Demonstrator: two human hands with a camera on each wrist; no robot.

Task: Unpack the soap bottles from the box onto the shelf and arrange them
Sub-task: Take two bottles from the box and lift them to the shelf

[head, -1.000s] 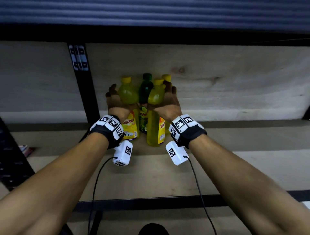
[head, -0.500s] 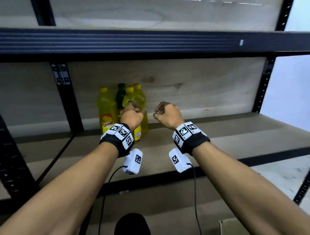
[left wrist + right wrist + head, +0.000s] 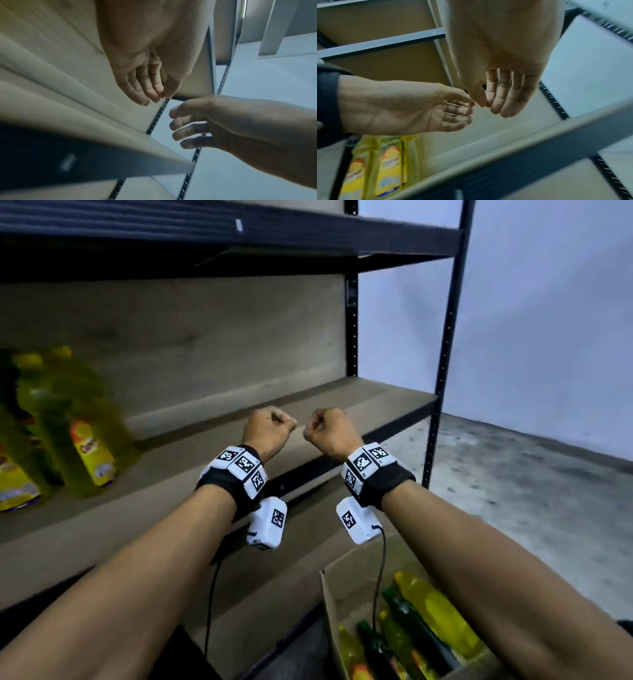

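Note:
Several yellow soap bottles (image 3: 78,433) and a dark green one stand grouped at the left of the wooden shelf (image 3: 191,453); the right wrist view shows their yellow labels (image 3: 388,162). My left hand (image 3: 269,428) and right hand (image 3: 327,428) hover side by side above the shelf's front edge, well right of the bottles. Both hold nothing, with fingers loosely curled (image 3: 150,88) (image 3: 501,94). An open cardboard box (image 3: 329,604) sits on the floor at lower right. More yellow and green bottles (image 3: 435,611) lie in it under my right forearm.
A black upper shelf (image 3: 308,231) overhangs the working shelf. Black metal uprights (image 3: 445,354) stand at the shelf's right end. Right of the rack are a grey speckled floor (image 3: 531,491) and a pale wall. The shelf board right of the bottles is bare.
Both hands let go of the bottles, drew back from the group and curled loosely. The view swung right, so the bottles now sit far left and the box has come into sight.

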